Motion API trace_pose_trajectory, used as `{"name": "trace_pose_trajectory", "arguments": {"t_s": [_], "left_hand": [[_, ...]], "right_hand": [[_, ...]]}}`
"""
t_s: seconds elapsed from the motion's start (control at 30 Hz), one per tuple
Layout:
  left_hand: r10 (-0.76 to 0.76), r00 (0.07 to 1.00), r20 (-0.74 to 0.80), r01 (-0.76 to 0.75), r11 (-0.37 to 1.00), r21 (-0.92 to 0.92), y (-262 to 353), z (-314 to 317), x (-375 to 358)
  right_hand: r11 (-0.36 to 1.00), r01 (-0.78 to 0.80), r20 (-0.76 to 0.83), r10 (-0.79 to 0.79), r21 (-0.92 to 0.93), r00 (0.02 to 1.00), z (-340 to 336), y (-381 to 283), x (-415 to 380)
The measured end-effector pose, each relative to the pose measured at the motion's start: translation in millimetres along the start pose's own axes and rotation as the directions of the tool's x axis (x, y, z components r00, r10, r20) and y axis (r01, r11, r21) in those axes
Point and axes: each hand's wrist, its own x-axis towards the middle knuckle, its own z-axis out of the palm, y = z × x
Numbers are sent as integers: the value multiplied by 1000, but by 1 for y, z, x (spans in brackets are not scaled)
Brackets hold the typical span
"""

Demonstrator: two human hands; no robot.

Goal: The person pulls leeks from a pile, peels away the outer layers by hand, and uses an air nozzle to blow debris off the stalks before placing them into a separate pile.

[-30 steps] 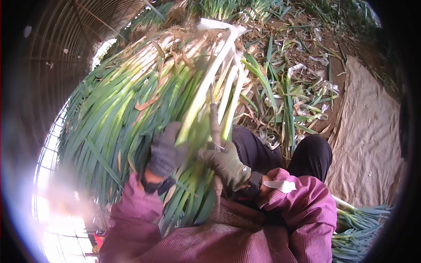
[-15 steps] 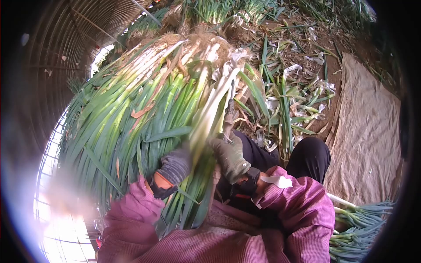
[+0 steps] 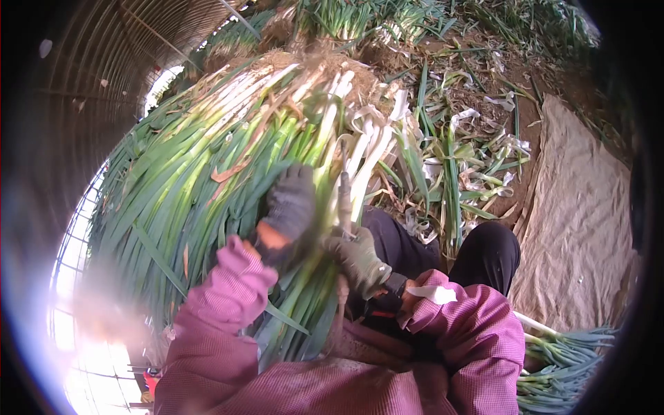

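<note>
A big pile of long green onions [image 3: 187, 159] lies in front of me, white root ends away from me and leaves toward me. My gloved left hand [image 3: 290, 200] rests over the leaves at the pile's near right side, its fingers stretched forward and slightly blurred. My gloved right hand [image 3: 360, 259] is closed round a slender, long-nosed tool [image 3: 344, 194] that points away from me. Just past the tool are several green onions with bare white stalks [image 3: 373, 155], their lower parts running close by my right hand. My fingers hide the tool's grip.
Peeled skins and leaf scraps [image 3: 477, 152] litter the soil on the right. A beige cloth [image 3: 577, 228] covers the ground beyond my knee [image 3: 487, 252]. More green onions [image 3: 564, 366] lie at the lower right, with further bundles [image 3: 346, 17] at the back. A ribbed tunnel wall [image 3: 83, 97] curves along the left.
My left hand has let go of the white-stalked green onion and moved up over the leaves. That stalk now lies farther right. The tool's nose has swung slightly left.
</note>
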Motion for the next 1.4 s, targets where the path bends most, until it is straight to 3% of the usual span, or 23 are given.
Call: {"name": "trace_pose_trajectory", "arguments": {"t_s": [0.03, 0.1, 0.13, 0.2, 0.33, 0.43, 0.6, 0.63, 0.7, 0.8, 0.83, 0.9, 0.97, 1.0, 1.1, 1.13, 1.17, 1.2, 1.23, 1.27, 1.3, 1.37, 1.4], "left_hand": [[25, 993, -116, -25, 1000, 3, 6, -3, 23], [1, 999, 53, -9, 987, 163, -5, 24, 49], [-21, 990, 136, -12, 970, 243, -5, 29, 55], [-52, 970, 239, 12, 986, 166, -7, 31, 61], [-55, 972, 227, 28, 992, 119, -21, 32, 51], [-47, 938, 344, 65, 997, -40, -46, 25, 45], [182, 928, 324, -105, 964, -243, -63, -1, 40], [127, 929, 347, 22, 919, -394, -65, -2, 42], [41, 904, 426, 270, 717, -642, -64, -4, 47], [122, 990, 72, -17, 609, -793, -63, -9, 65], [-102, 957, 272, 289, 249, -924, -57, -28, 85], [-281, 815, 507, 463, -211, -861, -44, -83, 139], [-297, 904, 307, 212, -310, -927, -45, -117, 181], [-279, 955, 98, -23, -399, -917, -47, -122, 192], [47, 998, 48, 60, -329, -942, -55, -113, 208], [-17, 996, 84, 78, -220, -972, -53, -90, 189], [56, 984, 169, 160, 146, -976, -36, -93, 169], [118, 973, 199, 97, 570, -816, -37, -70, 149], [180, 957, 228, -95, 935, -342, -39, -45, 129], [241, 936, 255, -269, 960, 80, -41, -21, 108], [190, 959, 210, -221, 966, 136, -35, 0, 77], [-82, 990, 114, 91, 993, -72, -26, 26, 36], [-164, 971, 173, 172, 985, -30, -16, 25, 27]], "right_hand": [[1000, -14, 24, 15, -25, 1000, 2, -9, -9], [993, 92, 28, -91, -68, 995, 5, 4, -4], [994, 20, 63, -13, -107, 998, 2, 2, -5], [977, -116, 121, 139, -181, 983, -3, -4, -5], [995, -71, 108, 78, -66, 991, -3, -6, -8], [948, -279, 199, 307, -155, 931, -7, -33, -21], [955, -236, 202, 271, -182, 941, -1, -32, -17], [962, -209, 191, 241, -173, 952, -1, -28, -14], [978, -113, 208, 148, -174, 967, -2, -1, 10], [951, -160, 211, 219, -266, 953, -6, 4, 25], [937, -169, 200, 237, -307, 951, -4, 4, 27], [911, -149, 178, 231, -384, 957, 0, 3, 28], [945, -161, 138, 207, -284, 969, 4, -7, 14], [971, -196, 108, 211, -140, 971, 3, -19, -3], [972, -228, 163, 216, 55, 963, -3, -23, -18], [969, -235, 208, 215, 81, 954, -4, -18, -20], [984, -169, 257, 149, 56, 955, -5, 0, -14], [984, -179, 257, 166, 27, 952, -3, 3, -14], [982, -187, 253, 183, -6, 950, -1, 4, -15], [980, -196, 248, 199, -39, 948, 2, 5, -15], [984, -172, 232, 178, -46, 956, 2, 1, -12], [997, -75, 158, 73, 10, 985, -8, -14, 1], [998, 9, 91, -15, 68, 996, -14, -25, 7]]}}
